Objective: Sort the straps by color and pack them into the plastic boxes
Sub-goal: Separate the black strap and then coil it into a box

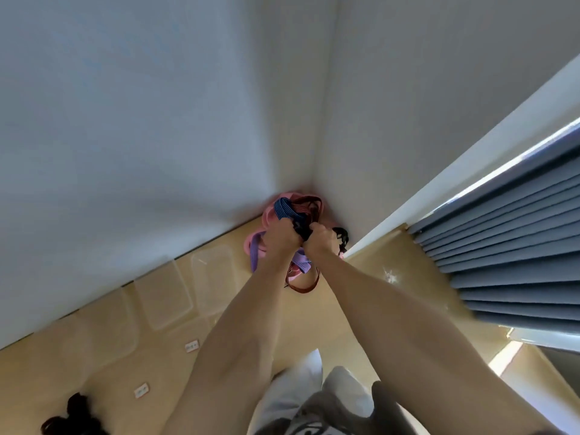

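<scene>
Where walls meet at 12 o'clock: tangled straps (293, 211), pink, blue, purple, brown. Left hand (280, 235) and right hand (320, 238) side by side, fingers curled, gripping black buckle (302, 230) between them. Clear plastic boxes (188, 277) on floor (314, 318) at 9 o'clock of straps. Grey curtain (508, 255) at 3 o'clock.
</scene>
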